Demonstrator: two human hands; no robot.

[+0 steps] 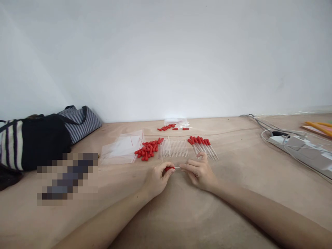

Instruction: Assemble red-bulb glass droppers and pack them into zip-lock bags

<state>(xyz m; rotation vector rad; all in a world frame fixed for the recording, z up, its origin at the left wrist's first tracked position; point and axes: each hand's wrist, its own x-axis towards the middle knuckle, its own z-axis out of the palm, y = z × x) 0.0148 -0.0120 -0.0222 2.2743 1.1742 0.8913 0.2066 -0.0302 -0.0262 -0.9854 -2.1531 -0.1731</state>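
Note:
My left hand (160,176) is closed on a red rubber bulb (169,168). A clear dropper tube (177,168) runs from the bulb to my right hand (199,172), which pinches its other end. The bulb and tube meet end to end; the joint is partly hidden by my left fingers. Just beyond my left hand lies a heap of loose red bulbs (148,150). A row of bare clear tubes (174,148) is laid out beside it. Past my right hand, several droppers with red bulbs fitted (203,145) lie slanted side by side.
Clear plastic bags (119,148) lie left of the heap. Farther back are more red bulbs (166,127) and tubes by a bag. A dark bag (38,141) and a striped bag (80,124) sit at left. A white power strip (298,152) with cables is at right.

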